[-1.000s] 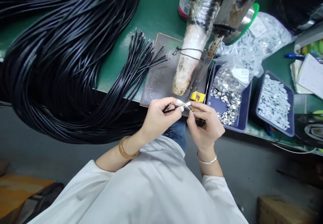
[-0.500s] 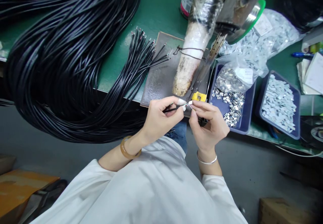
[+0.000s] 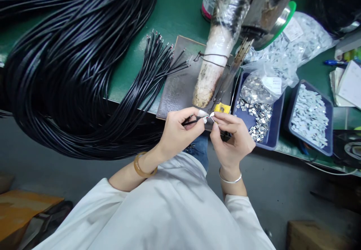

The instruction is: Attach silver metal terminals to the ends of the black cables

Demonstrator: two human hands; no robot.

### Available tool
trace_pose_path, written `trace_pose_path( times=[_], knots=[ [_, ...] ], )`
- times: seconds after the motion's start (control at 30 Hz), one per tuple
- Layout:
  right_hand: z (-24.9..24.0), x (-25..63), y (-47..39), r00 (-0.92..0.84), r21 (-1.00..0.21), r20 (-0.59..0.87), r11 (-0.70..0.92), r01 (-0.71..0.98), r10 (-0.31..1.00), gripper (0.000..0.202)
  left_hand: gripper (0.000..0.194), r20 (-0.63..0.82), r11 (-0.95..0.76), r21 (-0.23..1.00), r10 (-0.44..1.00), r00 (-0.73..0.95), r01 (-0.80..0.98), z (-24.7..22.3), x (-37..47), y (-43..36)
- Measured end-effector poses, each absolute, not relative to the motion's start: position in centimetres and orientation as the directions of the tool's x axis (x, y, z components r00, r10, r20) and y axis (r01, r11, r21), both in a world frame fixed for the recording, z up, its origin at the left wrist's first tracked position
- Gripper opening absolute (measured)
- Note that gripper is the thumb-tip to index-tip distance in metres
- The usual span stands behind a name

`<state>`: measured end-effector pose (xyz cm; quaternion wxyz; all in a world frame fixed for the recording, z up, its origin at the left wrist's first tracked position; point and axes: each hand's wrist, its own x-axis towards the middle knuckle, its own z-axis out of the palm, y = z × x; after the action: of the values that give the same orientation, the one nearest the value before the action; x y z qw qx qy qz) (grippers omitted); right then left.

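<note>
My left hand (image 3: 182, 131) is closed in a pinch round a black cable (image 3: 190, 122), its end pointing right. White wrapping covers the thumb and index fingertips. Facing it, my right hand (image 3: 232, 137) pinches a small white piece (image 3: 212, 114) at the cable's end, where thin wires show between the fingertips. Exactly how the piece sits on the wires is too small to tell. Both hands are held over the front edge of a dark metal plate (image 3: 177, 88). Just beyond the fingertips lies a yellow block (image 3: 222, 108).
A large bundle of black cables (image 3: 70, 73) fills the left, its stripped ends fanned on the green table (image 3: 175, 13). A taped duct (image 3: 208, 69) comes down above the plate. On the right stand blue trays of metal clips (image 3: 261, 120) and pale pieces (image 3: 310, 116), with plastic bags behind.
Both hands hold nearly the same pose, fingertips still meeting at the cable's end. The view has shifted very slightly; the trays sit a little further left.
</note>
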<state>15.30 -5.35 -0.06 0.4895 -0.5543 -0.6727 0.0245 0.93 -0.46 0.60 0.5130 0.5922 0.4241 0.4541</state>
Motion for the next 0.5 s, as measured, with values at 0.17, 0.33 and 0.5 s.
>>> trace_pose_path(
  times=[0.17,0.33,0.5],
  knots=[
    [0.02,15.25,-5.37,0.104,-0.574,0.642,0.387,0.721,0.759,0.019,0.008,0.112,-0.118,0.993,0.968,0.223,0.014,0.65,0.91,-0.5],
    [-0.04,15.24,-5.33,0.083,-0.548,0.652,0.393,0.738,0.754,0.019,0.01,0.137,-0.146,0.989,0.963,0.233,0.022,0.5,0.85,-0.5],
    [-0.12,15.25,-5.3,0.096,-0.561,0.666,0.412,0.718,0.74,0.02,0.011,0.103,-0.106,0.994,0.966,0.238,-0.001,0.43,0.75,-0.39]
  ],
)
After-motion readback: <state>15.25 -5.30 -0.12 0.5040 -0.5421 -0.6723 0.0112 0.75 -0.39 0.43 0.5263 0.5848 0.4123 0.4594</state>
